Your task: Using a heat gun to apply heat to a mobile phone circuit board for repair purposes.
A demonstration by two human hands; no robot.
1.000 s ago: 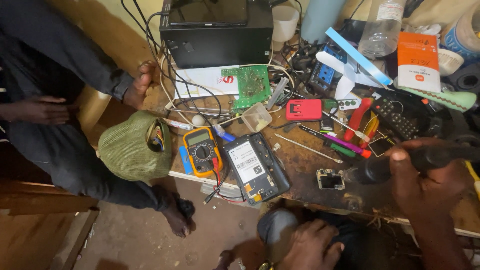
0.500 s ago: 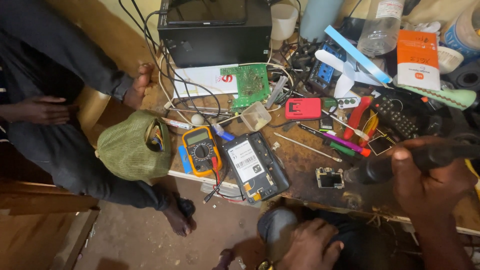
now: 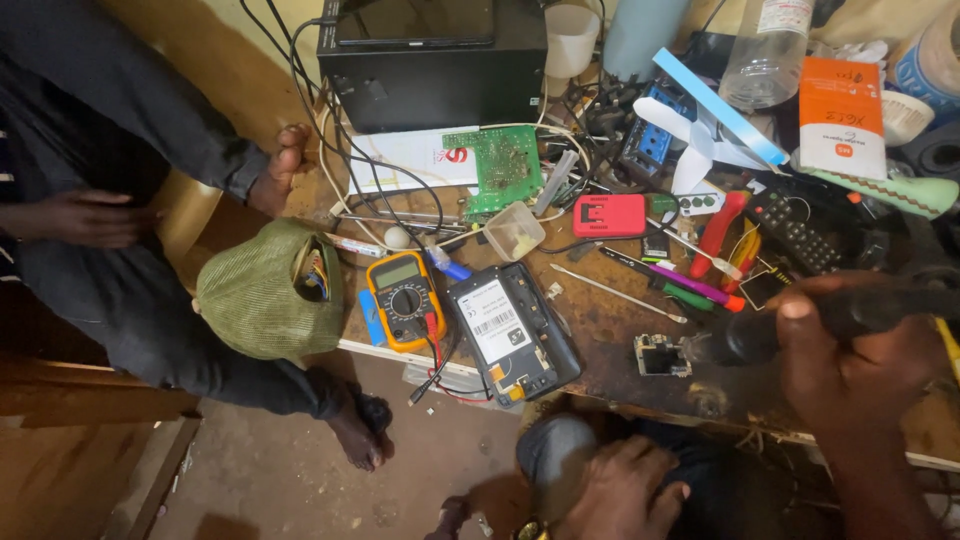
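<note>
At nine o'clock sits another person in dark cloth; that person's hand [image 3: 272, 178] rests on the tabletop's [image 3: 620, 330] left edge. Just below it a soft green mesh bag [image 3: 262, 290] bulges over the corner, wires showing in its mouth. Next comes a yellow multimeter [image 3: 404, 298], hard plastic with a round dial, its red and black leads trailing off the front edge. Touching its right side lies an opened phone [image 3: 512, 332], a dark slab with a white label, its lower corner overhanging the edge. At twelve o'clock a black metal box [image 3: 432, 62] stands with a green circuit board [image 3: 506, 166] in front of it and a small clear tub [image 3: 514, 230] just below that.

Low at six o'clock, the left hand [image 3: 630, 490] lies loosely curled on the person's knee, below the tabletop, gripping nothing that I can see.

Right of the phone the scuffed brown wood is bare in a narrow strip. There lies a small square circuit module [image 3: 661, 354], near the front edge. At four o'clock the right hand [image 3: 858, 352] is wrapped fully round a black hot-air handpiece [image 3: 800, 326], its dark nozzle pointing left at the module and nearly touching it.

Behind that, at two o'clock, lie a red box [image 3: 609, 215], screwdrivers, red pliers [image 3: 718, 232] and a black remote [image 3: 795, 230], packed close, leaving little free room.
</note>
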